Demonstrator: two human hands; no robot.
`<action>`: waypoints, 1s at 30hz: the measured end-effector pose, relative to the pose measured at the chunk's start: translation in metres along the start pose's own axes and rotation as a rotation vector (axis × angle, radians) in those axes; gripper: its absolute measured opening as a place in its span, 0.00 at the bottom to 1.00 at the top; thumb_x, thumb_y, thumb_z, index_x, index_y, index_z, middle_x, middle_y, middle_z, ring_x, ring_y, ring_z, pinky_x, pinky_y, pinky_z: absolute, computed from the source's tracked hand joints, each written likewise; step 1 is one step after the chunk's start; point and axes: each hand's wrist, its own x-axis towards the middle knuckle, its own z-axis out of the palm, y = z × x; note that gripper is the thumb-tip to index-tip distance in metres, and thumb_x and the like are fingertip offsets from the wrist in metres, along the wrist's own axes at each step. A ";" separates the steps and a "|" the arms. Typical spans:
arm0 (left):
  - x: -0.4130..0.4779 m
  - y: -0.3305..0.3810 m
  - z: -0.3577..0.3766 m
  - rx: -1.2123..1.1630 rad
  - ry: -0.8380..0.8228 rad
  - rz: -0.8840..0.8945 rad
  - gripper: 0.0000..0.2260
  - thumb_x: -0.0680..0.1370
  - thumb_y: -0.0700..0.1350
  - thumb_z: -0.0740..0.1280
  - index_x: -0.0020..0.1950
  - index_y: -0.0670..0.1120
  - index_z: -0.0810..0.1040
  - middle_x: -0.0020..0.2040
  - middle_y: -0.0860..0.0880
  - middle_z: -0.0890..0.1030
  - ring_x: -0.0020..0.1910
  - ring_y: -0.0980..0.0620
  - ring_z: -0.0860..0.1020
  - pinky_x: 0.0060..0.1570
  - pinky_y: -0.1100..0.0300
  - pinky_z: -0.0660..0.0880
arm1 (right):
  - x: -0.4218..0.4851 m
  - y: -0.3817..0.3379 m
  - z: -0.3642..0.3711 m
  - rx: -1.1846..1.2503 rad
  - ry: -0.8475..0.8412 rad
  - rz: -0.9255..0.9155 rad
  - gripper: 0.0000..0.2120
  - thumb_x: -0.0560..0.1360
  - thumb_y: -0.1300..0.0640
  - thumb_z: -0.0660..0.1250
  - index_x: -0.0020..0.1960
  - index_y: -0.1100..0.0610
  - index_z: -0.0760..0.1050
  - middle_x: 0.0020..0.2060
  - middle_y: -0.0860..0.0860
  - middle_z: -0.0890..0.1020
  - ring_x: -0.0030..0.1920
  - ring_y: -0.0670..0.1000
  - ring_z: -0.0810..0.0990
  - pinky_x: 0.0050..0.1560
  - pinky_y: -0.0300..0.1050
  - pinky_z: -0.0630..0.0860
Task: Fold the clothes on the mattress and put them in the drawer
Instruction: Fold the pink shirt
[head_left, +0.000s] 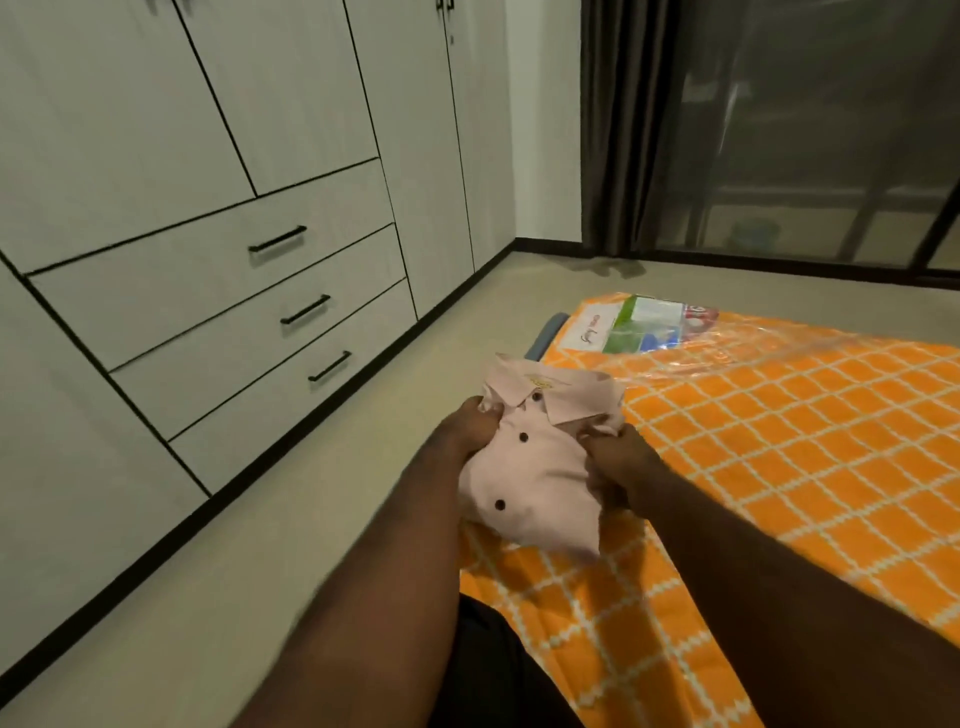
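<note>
A folded pale pink shirt (535, 467) with dark buttons and a collar is held up above the left edge of the orange checked mattress (779, 441). My left hand (470, 423) grips its left side near the collar. My right hand (615, 460) grips its right side. Three drawers with black handles, top (208, 270), middle (249, 338) and bottom (291, 395), are all shut in the white wardrobe to the left.
A beige floor strip (311, 519) runs between the wardrobe and the mattress. A plastic-wrapped label (639, 325) lies at the mattress's far end. A dark curtain (623, 124) and a glass door (805, 130) stand at the back.
</note>
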 end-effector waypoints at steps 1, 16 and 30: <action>0.004 0.000 -0.002 -0.016 -0.014 0.010 0.29 0.81 0.64 0.59 0.77 0.50 0.66 0.74 0.43 0.72 0.69 0.38 0.73 0.69 0.45 0.70 | 0.002 0.001 0.000 0.045 0.014 0.003 0.15 0.74 0.51 0.70 0.58 0.54 0.73 0.42 0.56 0.79 0.37 0.56 0.78 0.40 0.52 0.80; 0.008 -0.021 -0.016 -0.039 0.120 0.076 0.21 0.81 0.59 0.61 0.68 0.50 0.77 0.64 0.45 0.80 0.61 0.42 0.77 0.59 0.49 0.73 | -0.008 0.001 0.016 0.168 -0.029 -0.020 0.17 0.79 0.49 0.70 0.64 0.51 0.71 0.49 0.56 0.80 0.42 0.55 0.78 0.38 0.47 0.75; -0.062 0.071 -0.005 0.222 0.602 0.344 0.22 0.83 0.58 0.59 0.72 0.47 0.70 0.67 0.38 0.72 0.64 0.37 0.73 0.61 0.42 0.73 | -0.065 -0.001 -0.083 -0.608 0.100 -0.262 0.48 0.75 0.39 0.73 0.83 0.49 0.48 0.75 0.64 0.63 0.70 0.67 0.71 0.65 0.57 0.74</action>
